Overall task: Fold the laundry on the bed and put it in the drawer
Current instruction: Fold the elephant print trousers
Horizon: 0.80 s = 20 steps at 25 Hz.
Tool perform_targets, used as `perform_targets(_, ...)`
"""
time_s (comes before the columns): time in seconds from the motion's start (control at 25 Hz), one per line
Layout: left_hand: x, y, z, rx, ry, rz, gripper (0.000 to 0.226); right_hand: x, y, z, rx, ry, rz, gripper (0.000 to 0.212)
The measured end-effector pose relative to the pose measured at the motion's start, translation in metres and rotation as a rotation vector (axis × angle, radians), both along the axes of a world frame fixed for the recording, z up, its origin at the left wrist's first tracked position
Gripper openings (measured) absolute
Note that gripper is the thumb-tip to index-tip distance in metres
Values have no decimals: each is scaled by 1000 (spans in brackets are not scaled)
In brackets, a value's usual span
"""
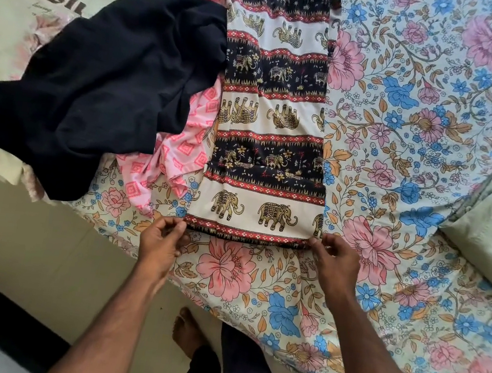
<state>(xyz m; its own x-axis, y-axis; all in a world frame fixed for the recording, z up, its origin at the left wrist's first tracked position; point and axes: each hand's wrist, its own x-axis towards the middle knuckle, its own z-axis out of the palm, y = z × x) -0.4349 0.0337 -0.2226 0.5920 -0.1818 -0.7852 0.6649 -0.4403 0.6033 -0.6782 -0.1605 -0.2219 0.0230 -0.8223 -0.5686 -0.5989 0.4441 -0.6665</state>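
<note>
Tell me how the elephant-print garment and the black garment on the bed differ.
The elephant-print garment lies flat and straightened in a long strip; the black garment sits crumpled in a heap. The elephant-print garment carries banded patterns in cream, black and red; the black garment is plain. The left hand and right hand pinch the elephant-print garment's near corners; nothing holds the black garment. Both rest on the floral bedsheet.
</note>
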Motion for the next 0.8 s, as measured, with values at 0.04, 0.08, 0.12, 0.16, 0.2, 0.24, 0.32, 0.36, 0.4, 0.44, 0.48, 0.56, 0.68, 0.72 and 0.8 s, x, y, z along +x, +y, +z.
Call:
perform_targets(0.04, 5, 2, 0, 2, -1, -47, 13, -5, -3, 1, 13, -41, 28, 14)
perform_targets(0.08, 9, 4, 0, 9, -6, -103, 12, -9, -6, 1, 42, -82, 70, 18)
perform_targets(0.12, 11, 3, 2, 12, -8, -158, 12, -12, -7, 0, 76, -107, 129, 24)
perform_targets(0.16, 12, 3, 3, 14, -16, -217, 11, -14, -7, -1, 99, -105, 195, 33)
perform_targets(0.2, 13, 1, 3, 18, -35, -282, 10, -16, -7, -3, 102, -75, 249, 39)
perform_targets(0.24, 13, 0, 3, 31, -67, -347, 10, -16, -8, -3, 89, -35, 286, 42)
perform_targets(0.32, 17, 0, 2, 72, -143, -427, 8, -18, -14, 0, 32, 41, 353, 40)
perform_targets(0.36, 21, 1, 2, 91, -170, -431, 9, -20, -19, 3, 2, 67, 392, 38)
perform_targets(0.4, 27, 3, 1, 99, -184, -430, 9, -23, -24, 5, -26, 84, 430, 37)
perform_targets(0.44, 33, 5, 1, 105, -190, -444, 9, -26, -30, 5, -53, 98, 461, 36)
perform_targets(0.48, 38, 6, 1, 111, -199, -476, 9, -28, -34, 6, -74, 110, 489, 35)
perform_targets(0.56, 42, 8, 1, 122, -228, -540, 11, -30, -36, 3, -100, 126, 527, 37)
perform_targets(0.68, 30, 9, 0, 224, -475, -625, 33, -30, -26, -3, -218, 193, 583, 59)
perform_targets(0.72, 23, 11, -1, 300, -655, -753, 49, -30, -22, -4, -269, 236, 641, 69)
perform_targets(0.8, 12, 13, -7, 379, -974, -1132, 87, -31, -19, -7, -345, 355, 873, 90)
